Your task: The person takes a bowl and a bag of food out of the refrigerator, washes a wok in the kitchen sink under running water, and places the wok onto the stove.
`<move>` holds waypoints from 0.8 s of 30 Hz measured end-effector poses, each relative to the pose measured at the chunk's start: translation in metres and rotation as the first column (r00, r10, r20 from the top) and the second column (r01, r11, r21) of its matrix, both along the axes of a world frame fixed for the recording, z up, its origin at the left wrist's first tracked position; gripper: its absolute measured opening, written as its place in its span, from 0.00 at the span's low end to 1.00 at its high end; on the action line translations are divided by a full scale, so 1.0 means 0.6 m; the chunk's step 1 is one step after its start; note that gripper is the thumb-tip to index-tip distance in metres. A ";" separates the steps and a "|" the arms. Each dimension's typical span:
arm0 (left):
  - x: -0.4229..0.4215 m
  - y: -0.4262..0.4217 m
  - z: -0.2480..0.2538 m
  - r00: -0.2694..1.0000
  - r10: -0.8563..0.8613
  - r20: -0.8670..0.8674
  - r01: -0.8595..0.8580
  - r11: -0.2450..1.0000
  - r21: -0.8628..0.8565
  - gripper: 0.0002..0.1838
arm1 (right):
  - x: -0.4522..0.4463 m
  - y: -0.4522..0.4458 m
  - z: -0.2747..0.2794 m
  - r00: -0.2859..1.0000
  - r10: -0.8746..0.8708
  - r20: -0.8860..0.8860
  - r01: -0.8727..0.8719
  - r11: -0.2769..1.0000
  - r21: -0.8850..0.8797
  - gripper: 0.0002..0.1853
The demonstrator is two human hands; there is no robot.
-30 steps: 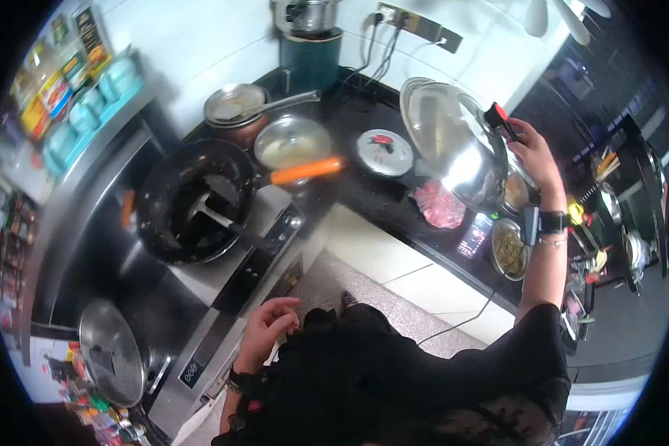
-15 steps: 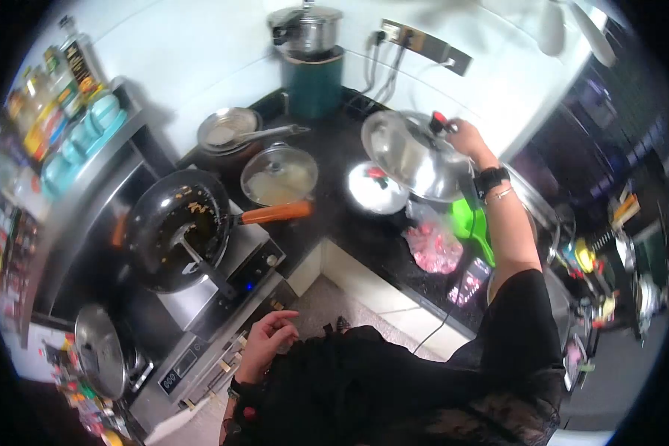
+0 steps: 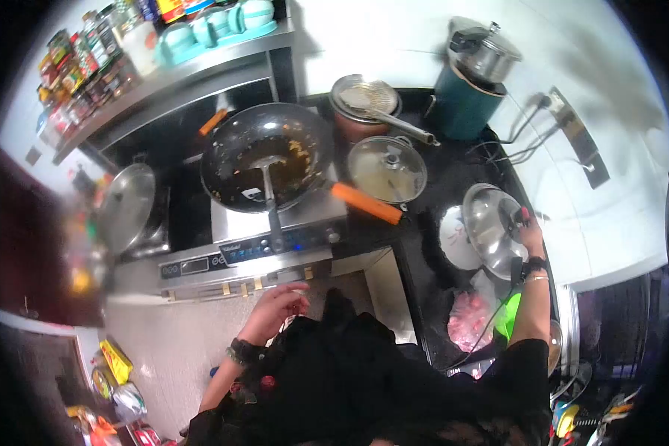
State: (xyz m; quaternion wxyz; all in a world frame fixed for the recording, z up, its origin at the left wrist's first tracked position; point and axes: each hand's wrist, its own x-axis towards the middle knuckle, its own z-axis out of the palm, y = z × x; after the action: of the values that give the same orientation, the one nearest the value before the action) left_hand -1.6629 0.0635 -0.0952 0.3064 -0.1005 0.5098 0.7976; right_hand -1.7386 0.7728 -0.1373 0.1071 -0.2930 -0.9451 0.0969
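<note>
The right hand point(image 3: 529, 234), well to the right of the wok point(image 3: 227, 141), has its fingers closed around the knob of a shiny domed lid point(image 3: 490, 234); the lid overlaps a white disc point(image 3: 455, 241), and whether the two touch cannot be told. The left hand point(image 3: 277, 311), below the wok in the view, is half open, fingers loosely curled, with nothing visible in its grasp. A spatula point(image 3: 270, 197) leans inside the wok, among brown liquid and bits of food. Just right of the wok, a glass-lidded pot point(image 3: 383, 182) stands on the black counter point(image 3: 442, 178), with a strainer point(image 3: 375, 100) behind it. Bagged pink meat point(image 3: 470, 323) lies to the wok's lower right, beside something bright green point(image 3: 507, 316). Above the wok, a shelf point(image 3: 230, 50) carries a turquoise rack point(image 3: 215, 41); farther right stands a dark green canister point(image 3: 461, 104).
</note>
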 end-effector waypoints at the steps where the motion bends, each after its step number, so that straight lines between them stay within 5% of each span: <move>1: 0.001 -0.007 -0.001 1.000 0.020 0.005 -0.020 1.000 -0.006 0.16 | -0.004 0.002 -0.006 1.000 -0.002 0.003 0.002 1.000 -0.017 0.23; 11: -0.027 -0.057 -0.031 0.993 0.108 0.039 -0.112 0.984 0.138 0.18 | 0.004 -0.029 -0.004 0.995 -0.096 0.009 0.096 0.993 -0.064 0.26; 13: -0.042 -0.064 -0.046 0.998 0.060 0.025 -0.065 0.956 0.285 0.17 | 0.006 -0.025 -0.005 0.980 -0.168 0.105 0.178 0.980 -0.087 0.29; 15: -0.061 -0.062 -0.040 0.998 -0.004 0.056 -0.010 0.968 0.249 0.16 | 0.015 -0.059 0.015 0.969 -0.202 0.142 0.215 0.974 -0.077 0.29; 19: -0.105 -0.032 -0.048 0.975 -0.194 0.107 0.150 0.932 0.329 0.16 | 0.030 -0.089 0.052 0.897 -0.091 0.433 0.123 0.991 -0.046 0.27; 22: -0.141 0.009 -0.055 0.938 -0.342 0.048 0.314 0.903 0.293 0.19 | 0.040 -0.054 0.017 0.876 -0.127 0.466 0.132 0.991 0.023 0.27; 24: -0.162 0.042 -0.026 0.947 -0.322 0.016 0.303 0.905 0.299 0.20 | 0.033 -0.029 -0.004 0.850 0.003 0.526 -0.015 1.000 0.018 0.25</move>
State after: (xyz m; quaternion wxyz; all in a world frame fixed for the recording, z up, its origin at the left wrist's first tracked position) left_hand -1.7598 0.0888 -0.1105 0.4580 0.0031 0.3853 0.8011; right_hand -1.7189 0.7554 -0.1395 -0.1529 -0.3026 -0.9408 0.0034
